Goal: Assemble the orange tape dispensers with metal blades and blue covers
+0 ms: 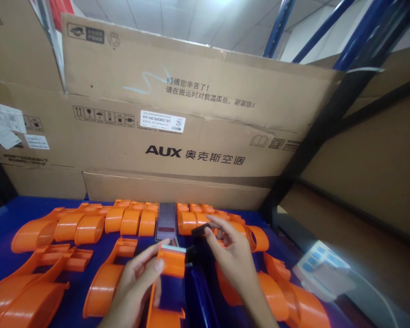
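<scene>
Lower centre, left hand [138,280] clamps orange curved plastic dispenser [173,266]; likely light, stiff; grip below pale teeth [174,248]; right hand [233,250] pinches black oblong piece [200,230].

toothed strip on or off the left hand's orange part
On: the pale toothed strip lies along the top edge of the orange plastic part in the left hand.

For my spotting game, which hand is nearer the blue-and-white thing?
Right. The right hand is left of the blue-and-white thing; the left hand is farther left.
</scene>
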`<action>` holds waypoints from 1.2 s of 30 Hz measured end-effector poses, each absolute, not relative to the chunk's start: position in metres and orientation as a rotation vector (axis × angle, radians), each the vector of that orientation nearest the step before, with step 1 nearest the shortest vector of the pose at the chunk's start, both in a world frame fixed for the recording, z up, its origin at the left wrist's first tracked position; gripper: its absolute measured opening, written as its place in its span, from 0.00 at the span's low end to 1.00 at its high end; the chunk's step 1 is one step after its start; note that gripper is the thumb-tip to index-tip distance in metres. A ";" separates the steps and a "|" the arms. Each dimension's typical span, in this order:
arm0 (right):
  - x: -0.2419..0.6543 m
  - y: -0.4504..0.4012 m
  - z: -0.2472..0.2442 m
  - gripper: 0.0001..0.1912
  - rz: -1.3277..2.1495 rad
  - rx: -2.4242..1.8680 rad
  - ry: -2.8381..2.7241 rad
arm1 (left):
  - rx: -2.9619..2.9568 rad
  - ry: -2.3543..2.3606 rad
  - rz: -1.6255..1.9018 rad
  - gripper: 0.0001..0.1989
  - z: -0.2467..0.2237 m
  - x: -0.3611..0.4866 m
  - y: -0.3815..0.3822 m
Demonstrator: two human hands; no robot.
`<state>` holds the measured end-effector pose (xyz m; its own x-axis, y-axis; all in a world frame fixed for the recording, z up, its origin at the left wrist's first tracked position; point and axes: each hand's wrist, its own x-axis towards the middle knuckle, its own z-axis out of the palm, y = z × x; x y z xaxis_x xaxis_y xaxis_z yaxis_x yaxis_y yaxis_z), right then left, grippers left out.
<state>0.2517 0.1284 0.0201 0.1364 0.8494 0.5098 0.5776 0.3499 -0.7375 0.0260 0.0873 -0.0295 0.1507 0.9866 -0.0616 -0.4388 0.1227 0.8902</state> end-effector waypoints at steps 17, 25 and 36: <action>0.219 0.099 0.018 0.08 0.467 -1.044 -1.674 | 0.837 0.846 1.239 0.38 -0.022 0.028 0.091; 0.215 0.095 0.027 0.06 0.342 -1.012 -1.802 | 0.950 0.891 1.122 0.45 -0.025 0.018 0.098; 0.212 0.095 0.015 0.09 0.291 -0.994 -1.867 | 1.026 0.836 1.232 0.41 -0.019 0.019 0.089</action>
<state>0.2124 0.0951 0.0153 -0.2022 0.7397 0.6418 0.5095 0.6391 -0.5762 0.0194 0.0893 -0.0194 0.1625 0.9863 0.0288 -0.3383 0.0283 0.9406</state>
